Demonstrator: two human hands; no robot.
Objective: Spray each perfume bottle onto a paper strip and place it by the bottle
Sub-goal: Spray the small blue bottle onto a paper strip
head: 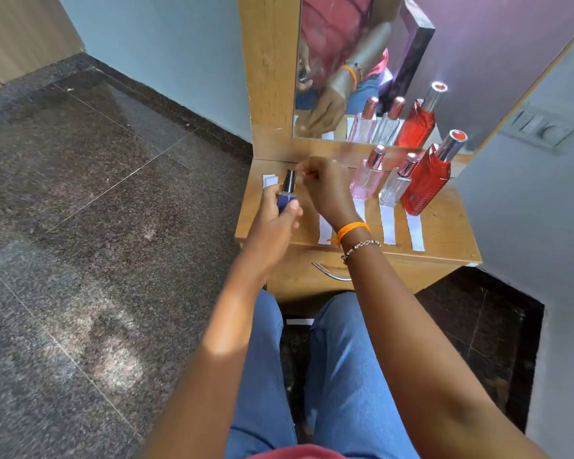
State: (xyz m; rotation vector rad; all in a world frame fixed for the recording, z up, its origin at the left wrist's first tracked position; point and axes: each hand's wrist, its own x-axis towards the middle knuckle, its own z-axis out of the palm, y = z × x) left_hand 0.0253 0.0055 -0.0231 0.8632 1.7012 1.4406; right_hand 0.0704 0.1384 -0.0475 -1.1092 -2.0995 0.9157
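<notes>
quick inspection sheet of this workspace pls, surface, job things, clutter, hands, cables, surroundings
surface: wooden dresser top with a drawer handle below.
job's things: pink bottle, clear bottle and red bottle standing, each with a paper strip in front; a fourth laid strip and spare strips to the left.
clutter: nothing seen.
grippers: left hand grips blue bottle; right hand curled near its nozzle, contents unclear.
cables: nothing seen.
surroundings: mirror, wall switch plate, granite floor.

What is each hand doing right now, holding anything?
Left hand: fingers wrapped round the blue perfume bottle, held above the table edge.
Right hand: fingers curled near the bottle's top; what they hold cannot be told.
</notes>
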